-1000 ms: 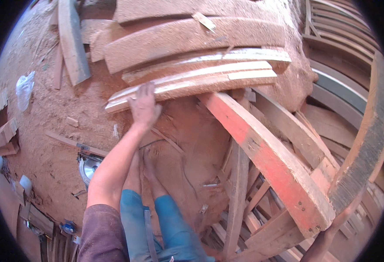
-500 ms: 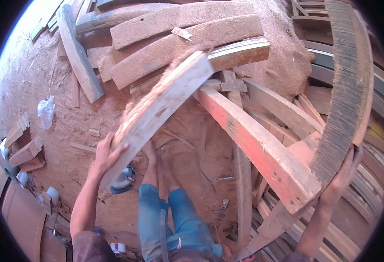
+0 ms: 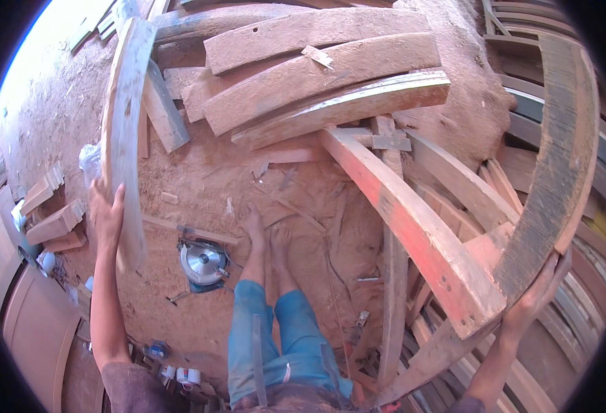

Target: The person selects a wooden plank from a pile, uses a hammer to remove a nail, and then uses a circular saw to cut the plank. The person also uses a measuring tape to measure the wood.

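My left hand (image 3: 107,213) grips the lower part of a pale wooden plank (image 3: 127,103), thumb on its near face. The plank stands nearly upright in the picture, its lower end smeared by motion. At the right, my right hand (image 3: 533,292) is closed around the lower end of a broad board (image 3: 557,138) with a dark, saw-marked face. That board leans against a wooden trestle, near the end of its red-stained beam (image 3: 413,234). Some of the right fingers are hidden beneath the board.
A circular saw (image 3: 204,264) lies on the dusty ground left of my bare feet. Several curved, sawdust-covered timbers (image 3: 323,76) are stacked ahead. Small offcuts (image 3: 55,224) and a brown panel (image 3: 34,337) lie at the left. More boards (image 3: 564,323) are piled at the right.
My left hand has swung the pale plank leftward, away from the trestle beam's far end, and turned it more upright. The circular saw has come into full view. My right hand stays on the dark-faced board.
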Motion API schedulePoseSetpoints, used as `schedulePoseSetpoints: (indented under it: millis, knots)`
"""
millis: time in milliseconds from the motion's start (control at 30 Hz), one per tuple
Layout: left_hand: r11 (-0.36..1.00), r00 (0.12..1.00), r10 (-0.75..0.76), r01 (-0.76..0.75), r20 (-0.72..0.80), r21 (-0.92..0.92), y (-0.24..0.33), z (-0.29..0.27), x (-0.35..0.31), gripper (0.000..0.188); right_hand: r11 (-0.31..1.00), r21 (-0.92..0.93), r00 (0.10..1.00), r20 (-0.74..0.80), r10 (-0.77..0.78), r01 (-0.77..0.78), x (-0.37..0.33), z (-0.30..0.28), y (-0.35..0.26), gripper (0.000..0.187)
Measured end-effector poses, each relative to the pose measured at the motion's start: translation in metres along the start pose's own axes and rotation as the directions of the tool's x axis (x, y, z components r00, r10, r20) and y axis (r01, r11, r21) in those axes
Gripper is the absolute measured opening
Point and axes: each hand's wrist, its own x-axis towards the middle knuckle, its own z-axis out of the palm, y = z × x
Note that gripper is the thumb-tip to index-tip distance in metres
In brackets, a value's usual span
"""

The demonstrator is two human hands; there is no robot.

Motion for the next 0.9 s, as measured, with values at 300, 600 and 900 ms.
schedulePoseSetpoints:
  millis: [300,600,900]
  knots:
    - [0.760,0.650,0.573,-0.195,0.499,-0.619,0.219,0.134,-0.028,0.071,0.808,-0.536,0.970,0.125,-0.209,0.243,-0.031,-0.032,0.033,0.058]
    - [0.937,0.688,0.241,0.019,0.685,-0.348,0.379,0.227,0.007,0.075,0.813,-0.535,0.972,0.161,-0.170,0.231,-0.036,-0.044,0.033,0.062]
    - [0.849,0.775,0.494,-0.334,0.393,-0.408,0.357,0.187,-0.026,0.059,0.818,-0.516,0.967,0.154,-0.203,0.254,-0.034,-0.040,0.031,0.067]
